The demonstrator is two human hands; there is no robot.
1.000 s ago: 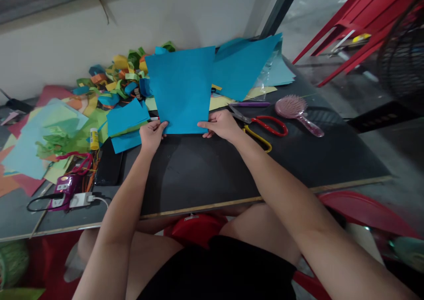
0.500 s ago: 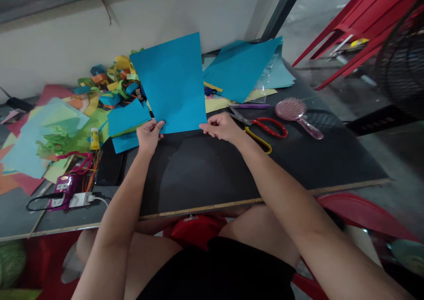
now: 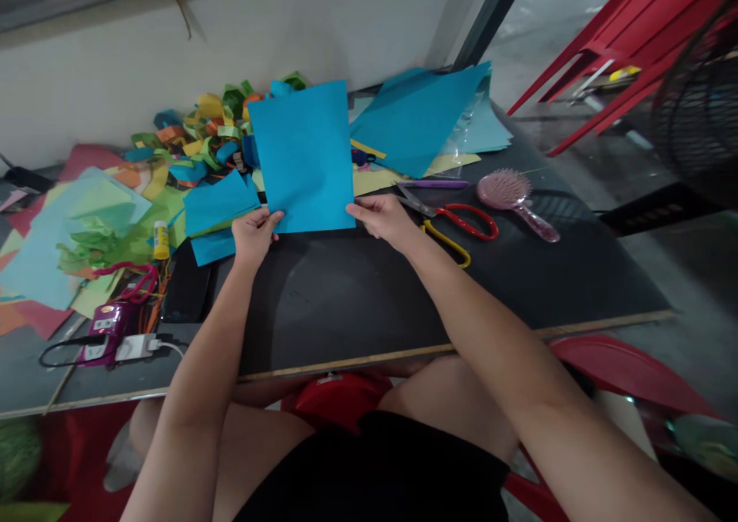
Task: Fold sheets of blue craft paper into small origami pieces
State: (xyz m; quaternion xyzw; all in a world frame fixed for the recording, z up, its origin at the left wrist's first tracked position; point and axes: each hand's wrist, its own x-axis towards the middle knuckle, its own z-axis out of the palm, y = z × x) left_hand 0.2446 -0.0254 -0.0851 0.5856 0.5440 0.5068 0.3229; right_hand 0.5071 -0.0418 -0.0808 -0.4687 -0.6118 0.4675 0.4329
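I hold a blue sheet of paper (image 3: 304, 157) by its two near corners over the black tabletop (image 3: 357, 299). My left hand (image 3: 254, 232) pinches the near left corner, thumb on top. My right hand (image 3: 381, 218) grips the near right corner with fingers curled. The sheet slopes away from me, its far edge over the pile of coloured paper strips (image 3: 201, 134).
Red-handled scissors (image 3: 455, 218) and yellow-handled scissors (image 3: 447, 245) lie right of my right hand, a pink hairbrush (image 3: 515, 196) beyond. More blue sheets (image 3: 423, 114) lie at the back. Left: cut blue pieces (image 3: 216, 211), a glue stick (image 3: 161, 240), a purple device with cable (image 3: 109, 330). Red chairs (image 3: 623, 38) stand at right.
The sheet was tipped up half a second ago with its far edge higher; it has come back down flatter toward the table. Both hands keep their grip on the near corners.
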